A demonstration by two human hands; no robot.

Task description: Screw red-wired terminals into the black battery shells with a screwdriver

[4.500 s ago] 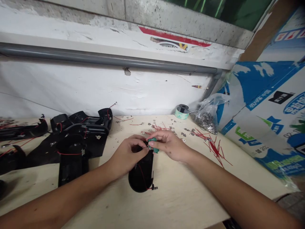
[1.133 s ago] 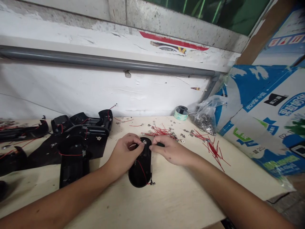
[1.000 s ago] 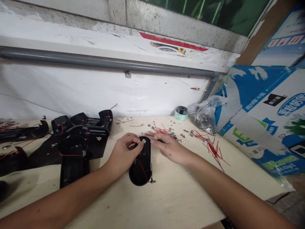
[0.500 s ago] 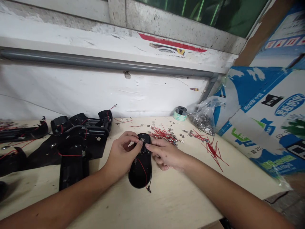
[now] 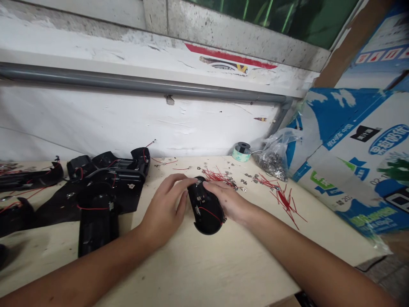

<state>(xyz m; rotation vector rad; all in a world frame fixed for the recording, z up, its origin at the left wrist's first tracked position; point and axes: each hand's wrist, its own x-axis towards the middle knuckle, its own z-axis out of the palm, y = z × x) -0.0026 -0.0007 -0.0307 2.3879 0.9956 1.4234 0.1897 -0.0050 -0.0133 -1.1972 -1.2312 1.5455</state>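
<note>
A black plastic housing (image 5: 207, 226), hollow side up, is tilted between my hands, with a red wire (image 5: 209, 212) curving across its inside. My right hand (image 5: 228, 200) grips it along its right side, thumb near the far end. My left hand (image 5: 164, 207) is at its left, index finger reaching to a small metal contact piece (image 5: 198, 182) at the far end. The left thumb is apart from the index finger, and nothing shows between them. Just behind the housing lie loose red wires (image 5: 215, 175) and small metal pieces, partly covered by my right hand.
More black housings (image 5: 99, 226) with red wires stand at the left, several on a dark sheet (image 5: 60, 207). At the back are a spool (image 5: 242, 152) and a clear bag of metal parts (image 5: 271, 164). Red wires (image 5: 285, 200) lie at right, near a blue-and-white carton (image 5: 361, 157).
The housing has turned, its near end swinging right and rising. My right hand has wrapped further round its side. My left finger and thumb have parted from their pinch at the metal piece.
</note>
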